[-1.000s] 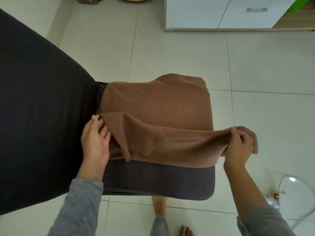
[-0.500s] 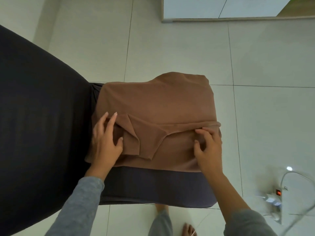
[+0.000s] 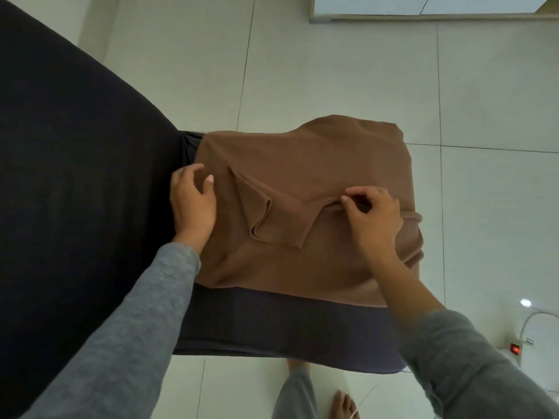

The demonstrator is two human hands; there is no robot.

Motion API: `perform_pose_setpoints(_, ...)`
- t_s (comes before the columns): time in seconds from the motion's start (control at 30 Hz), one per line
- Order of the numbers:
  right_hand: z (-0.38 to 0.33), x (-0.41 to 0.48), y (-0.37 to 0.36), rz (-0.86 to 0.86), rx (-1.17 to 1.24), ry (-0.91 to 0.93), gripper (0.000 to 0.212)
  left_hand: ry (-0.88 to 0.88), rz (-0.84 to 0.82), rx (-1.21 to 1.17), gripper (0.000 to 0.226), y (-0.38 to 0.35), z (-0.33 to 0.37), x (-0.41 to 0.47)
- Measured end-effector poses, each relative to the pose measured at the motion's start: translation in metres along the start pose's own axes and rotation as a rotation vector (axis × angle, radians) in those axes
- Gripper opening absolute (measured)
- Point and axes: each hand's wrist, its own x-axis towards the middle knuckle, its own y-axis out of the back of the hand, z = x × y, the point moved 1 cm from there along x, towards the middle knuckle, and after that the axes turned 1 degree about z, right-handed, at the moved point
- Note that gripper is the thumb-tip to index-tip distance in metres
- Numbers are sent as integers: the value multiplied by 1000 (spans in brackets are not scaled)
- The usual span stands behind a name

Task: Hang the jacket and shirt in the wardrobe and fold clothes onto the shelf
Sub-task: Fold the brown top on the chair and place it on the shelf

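Note:
A brown garment (image 3: 302, 164) lies partly folded on a dark grey cushioned seat (image 3: 287, 328). A folded sleeve flap lies across its middle. My left hand (image 3: 193, 204) rests on the garment's left edge, its fingers loosely curled beside the dark upholstery. My right hand (image 3: 372, 219) pinches a fold of the brown fabric near the middle right, thumb and fingertips closed on the crease.
A large dark upholstered backrest (image 3: 75, 192) fills the left side. Pale floor tiles (image 3: 332, 71) surround the seat. White cabinet doors (image 3: 423, 7) stand at the top right. A power strip with a red light (image 3: 515, 348) and a white cable lie at the lower right. Bare feet (image 3: 343, 406) stand below.
The lifted lower edge of the brown garment has been laid down over itself. My right hand moved left from the seat's right edge onto the fold; my left hand shifted up along the left edge.

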Motion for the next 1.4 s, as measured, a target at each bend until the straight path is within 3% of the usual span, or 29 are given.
perform_pose_setpoints(0.07,-4,1,-1,98,32,-72,9,117,55,-49,33,2,0,-6)
perform_pose_setpoints(0.2,-4,-20,1,148,41,-50,12,47,121,-91,28,8,-17,-49)
perform_pose_setpoints(0.3,14,-60,6,132,10,-102,15,106,237,-106,16,19,-34,-102)
perform_pose_setpoints(0.43,57,-110,11,185,-27,-306,20,372,348,-67,25,24,-46,-154)
perform_pose_setpoints(0.63,97,-128,23,309,202,-723,42,869,265,-555,59,13,-61,-157)
perform_pose_setpoints(0.77,100,-110,39,189,378,-841,56,844,206,-765,52,9,-67,-138)
perform_pose_setpoints(0.93,103,-94,53,95,408,-905,37,831,312,-652,39,14,-69,-120)
perform_pose_setpoints(1.1,108,-101,47,144,367,-863,30,872,435,-698,37,11,-58,-117)
perform_pose_setpoints(1.17,106,-103,46,202,289,-765,18,892,454,-759,44,6,-53,-121)
perform_pose_setpoints(1.23,95,-102,48,286,243,-600,17,864,471,-618,57,9,-41,-132)
perform_pose_setpoints(1.3,78,-101,45,289,216,-392,18,700,512,-475,56,14,-30,-143)
perform_pose_setpoints(1.4,44,-95,27,83,287,-208,8,465,418,-453,35,12,-23,-144)
